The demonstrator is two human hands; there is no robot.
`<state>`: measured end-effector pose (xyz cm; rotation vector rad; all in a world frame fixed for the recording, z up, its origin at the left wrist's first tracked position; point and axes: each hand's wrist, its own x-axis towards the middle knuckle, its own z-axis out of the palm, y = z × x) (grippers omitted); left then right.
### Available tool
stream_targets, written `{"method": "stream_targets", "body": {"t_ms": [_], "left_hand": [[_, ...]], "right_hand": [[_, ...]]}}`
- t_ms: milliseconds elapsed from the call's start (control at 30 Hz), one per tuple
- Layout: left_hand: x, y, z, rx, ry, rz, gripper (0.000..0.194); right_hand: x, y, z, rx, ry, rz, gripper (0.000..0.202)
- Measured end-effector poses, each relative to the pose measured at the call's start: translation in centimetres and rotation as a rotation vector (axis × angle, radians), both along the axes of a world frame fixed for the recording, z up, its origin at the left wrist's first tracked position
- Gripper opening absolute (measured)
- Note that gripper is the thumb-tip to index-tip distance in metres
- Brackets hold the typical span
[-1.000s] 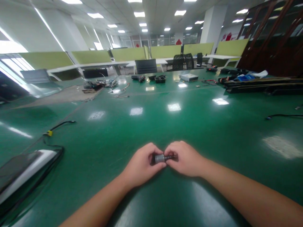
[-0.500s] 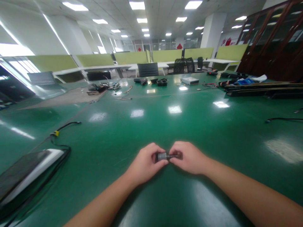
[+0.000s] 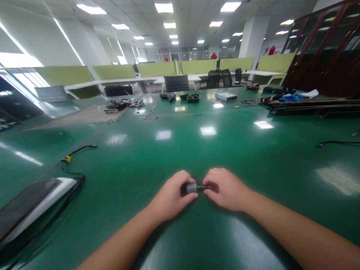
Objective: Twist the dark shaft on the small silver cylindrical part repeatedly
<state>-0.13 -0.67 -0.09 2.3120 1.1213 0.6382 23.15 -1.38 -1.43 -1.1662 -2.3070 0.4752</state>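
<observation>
Low in the middle of the view, a small grey metal cylinder [image 3: 191, 188] lies lengthwise between the thumb and fingers of my left hand [image 3: 174, 195]. A thin dark shaft [image 3: 201, 187] sticks out of its right end, in line with it. The tip of that shaft is pinched by my right hand [image 3: 223, 188], whose fingers hide the far end. My left palm covers the cylinder's left end. Both hands rest on or just over the green tabletop [image 3: 185, 150]; I cannot tell which.
At left lies a flat dark-and-white device [image 3: 36, 202] with black cables [image 3: 75, 185] beside it. A black cable end [image 3: 334, 143] is at right. Farther back are electronic parts [image 3: 126, 103], a white box [image 3: 226, 96] and a pile of long dark strips [image 3: 306, 107].
My hands have drawn slightly apart, the right one a little to the right and the left a little to the left. Both keep their grip.
</observation>
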Motion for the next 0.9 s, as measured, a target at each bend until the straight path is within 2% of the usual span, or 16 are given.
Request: {"method": "stream_targets", "body": {"t_ms": [300, 667, 900], "left_hand": [[-0.3, 0.4, -0.1, -0.063, -0.041, 0.012, 0.023], [-0.3, 0.6, -0.4, -0.067, -0.061, -0.002, 0.023], [-0.4, 0.8, -0.2, -0.090, -0.059, 0.022, 0.023]], "right_hand": [[0.7, 0.3, 0.1, 0.003, 0.021, 0.005, 0.003], [3.2, 1.1, 0.5, -0.140, 0.071, 0.038, 0.006], [3.1, 1.7, -0.1, -0.149, 0.127, 0.030, 0.008]]}}
